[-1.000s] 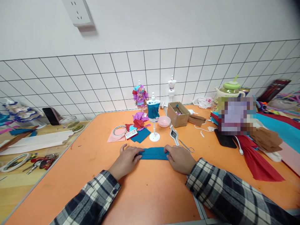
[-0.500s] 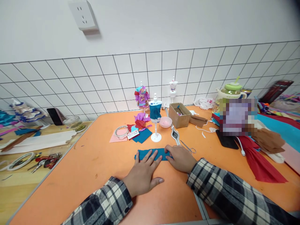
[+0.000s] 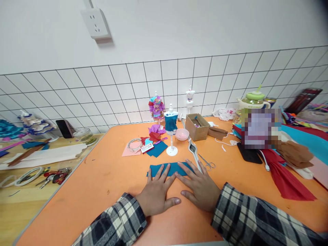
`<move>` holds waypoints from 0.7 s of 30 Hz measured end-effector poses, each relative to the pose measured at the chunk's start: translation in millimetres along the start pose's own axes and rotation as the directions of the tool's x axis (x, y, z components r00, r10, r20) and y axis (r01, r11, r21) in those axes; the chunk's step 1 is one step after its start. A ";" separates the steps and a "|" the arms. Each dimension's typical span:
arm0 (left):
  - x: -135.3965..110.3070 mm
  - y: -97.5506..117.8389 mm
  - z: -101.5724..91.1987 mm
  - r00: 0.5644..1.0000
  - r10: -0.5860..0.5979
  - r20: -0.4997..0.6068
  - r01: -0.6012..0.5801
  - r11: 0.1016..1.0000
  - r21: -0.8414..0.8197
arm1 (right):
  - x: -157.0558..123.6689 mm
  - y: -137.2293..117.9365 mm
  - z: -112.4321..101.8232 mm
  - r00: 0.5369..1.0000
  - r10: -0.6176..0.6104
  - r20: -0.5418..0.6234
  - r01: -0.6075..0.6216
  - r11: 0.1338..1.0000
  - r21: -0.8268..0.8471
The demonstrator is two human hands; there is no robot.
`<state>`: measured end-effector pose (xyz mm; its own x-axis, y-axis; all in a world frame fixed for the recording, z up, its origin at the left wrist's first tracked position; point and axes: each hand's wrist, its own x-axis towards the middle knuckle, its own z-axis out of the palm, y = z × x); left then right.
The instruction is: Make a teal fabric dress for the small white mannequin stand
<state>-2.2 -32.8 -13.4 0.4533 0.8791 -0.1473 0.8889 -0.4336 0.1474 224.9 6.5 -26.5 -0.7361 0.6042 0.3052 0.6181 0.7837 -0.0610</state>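
Observation:
A strip of blue crepe paper lies flat on the orange table in front of me. My left hand rests on its left part with fingers spread. On its right part lie the fingers of my right hand, also spread; the two hands nearly touch at the fingertips. Just behind the strip stands a small white mannequin wrapped in blue at the torso. Curling tongs, or a similar white tool, lie beside my right fingers, along with scissors.
Behind are a tape roll, paper scraps, a pink bowl, a cardboard box and a dressed mannequin. Red paper, a black phone-like slab and a green-lidded bottle occupy the right. Keys lie on the left table.
My right hand has opened from a bent-finger hold at the strip's right end and now lies flat on it. The left hand stays spread on the strip. The view has shifted slightly.

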 end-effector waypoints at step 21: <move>-0.4 1.5 -0.8 1.000 -0.010 -0.017 0.010 1.000 -0.011 | -35.3 41.5 6.7 0.963 0.263 0.061 -0.255 0.961 -0.107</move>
<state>-1.1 -33.6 -12.3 0.4432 0.8866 -0.1324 0.8926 -0.4228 0.1564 274.7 18.7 -46.2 -0.5633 0.7964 0.2202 0.8114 0.5834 -0.0346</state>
